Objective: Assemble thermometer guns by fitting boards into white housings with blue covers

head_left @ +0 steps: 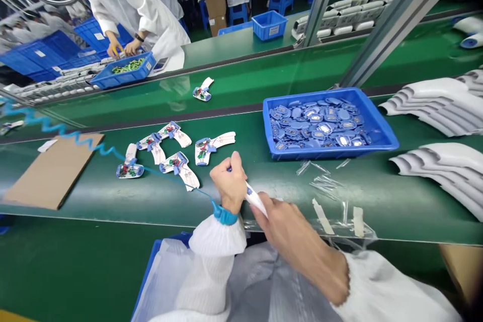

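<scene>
My left hand [229, 181] is closed around the top of a white and blue thermometer half-shell [253, 198], a blue wrist strap with a coiled cord on its wrist. My right hand [290, 234] grips the shell's lower end with closed fingers. Both hands hover over the near edge of the green bench [113, 196]. Several similar half-shells with wiring [177, 153] lie on the bench just left of my hands. A blue tray of blue oval parts [324, 122] stands to the right.
Stacks of white housing shells [441, 103] lie at far right. Clear film strips [324, 186] and peeled tabs litter the bench. A cardboard sheet [53, 171] lies left. A person in white works at a blue bin [124, 73] across the belt.
</scene>
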{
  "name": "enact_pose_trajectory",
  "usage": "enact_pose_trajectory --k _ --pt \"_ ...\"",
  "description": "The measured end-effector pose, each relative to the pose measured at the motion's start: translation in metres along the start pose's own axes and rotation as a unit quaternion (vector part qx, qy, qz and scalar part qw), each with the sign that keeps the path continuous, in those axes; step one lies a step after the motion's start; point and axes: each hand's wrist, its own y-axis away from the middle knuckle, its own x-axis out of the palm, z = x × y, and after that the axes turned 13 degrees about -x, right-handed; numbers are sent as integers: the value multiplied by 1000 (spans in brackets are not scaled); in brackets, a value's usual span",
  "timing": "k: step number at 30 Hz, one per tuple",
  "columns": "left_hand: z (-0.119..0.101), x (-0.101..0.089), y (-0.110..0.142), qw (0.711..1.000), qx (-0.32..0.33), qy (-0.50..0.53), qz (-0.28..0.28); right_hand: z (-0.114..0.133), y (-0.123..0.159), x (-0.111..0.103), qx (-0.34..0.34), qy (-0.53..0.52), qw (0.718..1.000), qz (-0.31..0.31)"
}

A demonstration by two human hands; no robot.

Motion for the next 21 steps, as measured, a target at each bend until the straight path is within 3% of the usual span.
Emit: enact_pose_trajectory --k 2,4,7,10,14,16,17,19,21 --pt "-5 1 -3 999 13 -43 -25 0 -2 3 17 25 1000 5" --pt "-11 -4 -2 999 21 -45 -11 -8 0 1 -4 -27 999 -21" --pt "-19 -21 9 988 36 31 147 -29 9 -7 -27 -203 975 -80" --pt "-26 -40 25 950 66 58 301 -46 18 -13 10 -318 946 -67" --pt "-37 -70 21 929 124 -111 331 -54 26 -18 36 -337 940 -39" --pt "-46 -89 -8 933 103 -188 288 -56 29 -26 50 -277 955 -88" --pt "-53 -99 -30 946 79 -205 240 -58 32 -32 62 -244 960 -123" --pt "-73 -113 -82 974 34 -205 89 -64 39 -45 95 -200 957 -188" --pt "-98 -114 -137 975 -19 -219 -34 -73 48 -54 130 -191 948 -217"
